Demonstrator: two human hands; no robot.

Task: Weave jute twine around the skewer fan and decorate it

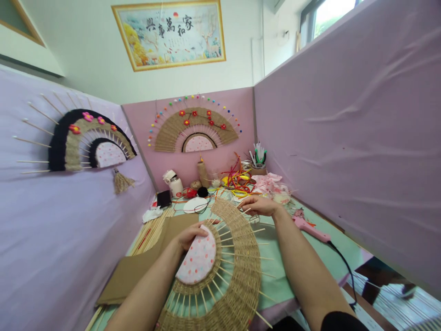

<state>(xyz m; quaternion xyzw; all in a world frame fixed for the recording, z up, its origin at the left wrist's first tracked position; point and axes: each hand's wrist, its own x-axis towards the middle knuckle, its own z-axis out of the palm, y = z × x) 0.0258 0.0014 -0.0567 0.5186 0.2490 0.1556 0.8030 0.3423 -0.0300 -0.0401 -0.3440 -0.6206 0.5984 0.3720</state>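
A woven fan (246, 257) made of tan cord on thin wooden sticks is held tilted over the table. At its centre sits a half-round patch of white cloth with pink dots (200, 257). My left hand (196, 235) grips this patch near its upper end, thumb on the cloth and fingers behind. At the fan's far upper edge, my right hand (257, 205) has its fingers pinched by the stick ends and the woven band. Whether it holds a stick or the cord there is too small to make out.
A pink glue gun (312, 230) with a black cord lies at right. Brown cardboard (138, 271) and wooden sticks (148, 234) lie at left. At the back stand a white bottle (175, 185), coloured pipe cleaners (239, 179) and a pen holder (259, 169). Finished fans (198, 124) hang on the partitions.
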